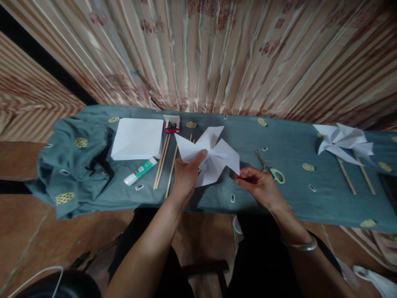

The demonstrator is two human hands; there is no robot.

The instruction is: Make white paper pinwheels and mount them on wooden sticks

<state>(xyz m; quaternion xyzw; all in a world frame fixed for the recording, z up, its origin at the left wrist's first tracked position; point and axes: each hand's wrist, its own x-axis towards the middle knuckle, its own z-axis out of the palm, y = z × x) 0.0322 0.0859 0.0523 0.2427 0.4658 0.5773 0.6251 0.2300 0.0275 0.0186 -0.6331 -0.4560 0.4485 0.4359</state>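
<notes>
A white paper pinwheel (214, 161) with folded blades is held up over the cloth-covered table. My left hand (187, 169) grips it from the left, thumb pressed near its centre and the other fingers underneath. By the lower right blade tip is my right hand (256, 182), its thumb and fingers pinched together; whether it grips the tip or something small, I cannot make out. Scissors (273, 169) with pale green handles lie just behind my right hand. Left of the pinwheel, several wooden sticks (161, 163) lie on the cloth, some partly hidden by the pinwheel and my left hand.
A stack of white paper (138, 138), a glue stick (141, 171) and a small open box of metal pins (172, 124) sit on the left. Pinwheels on sticks (341, 142) lie far right, near a dark flat object (389, 188). A pleated curtain (204, 62) hangs behind.
</notes>
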